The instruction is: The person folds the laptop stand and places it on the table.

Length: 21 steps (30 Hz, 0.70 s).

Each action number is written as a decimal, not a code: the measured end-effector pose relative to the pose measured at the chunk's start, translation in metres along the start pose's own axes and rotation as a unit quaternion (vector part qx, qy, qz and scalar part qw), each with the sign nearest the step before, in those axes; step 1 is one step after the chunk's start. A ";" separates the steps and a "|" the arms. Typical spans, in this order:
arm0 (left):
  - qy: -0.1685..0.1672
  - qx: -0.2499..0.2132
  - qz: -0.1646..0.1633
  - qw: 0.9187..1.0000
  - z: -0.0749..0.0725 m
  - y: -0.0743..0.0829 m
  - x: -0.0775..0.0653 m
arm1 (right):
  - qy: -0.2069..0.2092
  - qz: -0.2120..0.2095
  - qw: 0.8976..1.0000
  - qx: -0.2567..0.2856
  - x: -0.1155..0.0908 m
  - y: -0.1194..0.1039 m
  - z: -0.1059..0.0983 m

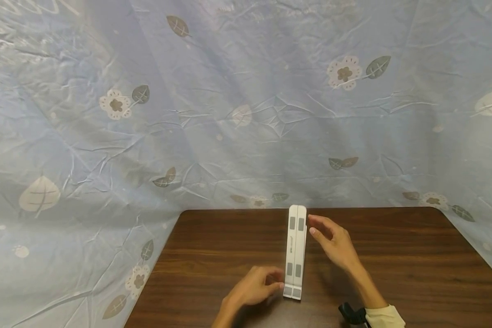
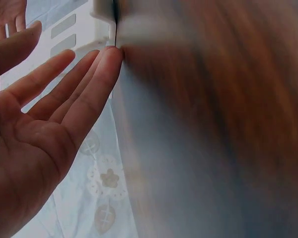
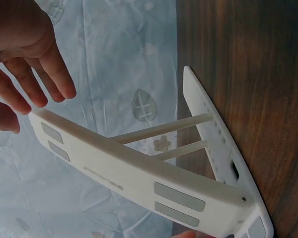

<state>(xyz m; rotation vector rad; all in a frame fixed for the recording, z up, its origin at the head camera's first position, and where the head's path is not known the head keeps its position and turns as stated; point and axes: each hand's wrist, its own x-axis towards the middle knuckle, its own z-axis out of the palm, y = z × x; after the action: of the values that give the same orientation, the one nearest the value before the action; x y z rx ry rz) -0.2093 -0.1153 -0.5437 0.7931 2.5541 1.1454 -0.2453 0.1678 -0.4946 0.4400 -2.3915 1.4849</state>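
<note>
A white folding laptop stand (image 1: 295, 255) with grey pads stands on the table, its narrow length running away from me. The right wrist view shows its raised arm (image 3: 139, 168) joined to the lower bar (image 3: 228, 153) by two thin struts (image 3: 164, 130). My left hand (image 1: 256, 286) is at the near end, fingers extended beside the hinge; whether they touch it I cannot tell. On the other side, my right hand (image 1: 332, 240) hovers by the far, upper end with fingers loosely bent and thumb apart, holding nothing.
The dark wood-grain table (image 1: 393, 255) has rounded far corners. Behind it and at the sides hangs a pale blue sheet (image 1: 246, 150) printed with leaves and flowers. A black device (image 1: 352, 314) sits by my right wrist, next to a cream sleeve (image 1: 385, 316).
</note>
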 end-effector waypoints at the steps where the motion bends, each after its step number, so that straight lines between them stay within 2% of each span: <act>1: -0.003 -0.001 0.002 1.000 0.000 0.001 0.000 | 0.001 -0.001 1.000 -0.002 0.001 0.000 0.000; 6: -0.010 -0.017 0.010 1.000 0.003 0.003 0.000 | 0.006 -0.008 1.000 -0.010 0.007 0.001 0.001; 16: -0.010 -0.053 -0.012 0.998 0.008 0.010 -0.005 | -0.001 -0.026 1.000 -0.009 0.015 -0.001 0.000; 21: -0.027 -0.087 -0.015 0.996 0.014 0.013 -0.006 | -0.004 -0.021 1.000 -0.004 0.015 -0.001 0.000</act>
<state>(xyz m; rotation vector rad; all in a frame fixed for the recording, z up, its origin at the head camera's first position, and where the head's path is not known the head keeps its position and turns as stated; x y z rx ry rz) -0.1938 -0.1028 -0.5431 0.7318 2.3752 1.2960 -0.2583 0.1658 -0.4880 0.4909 -2.3784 1.4576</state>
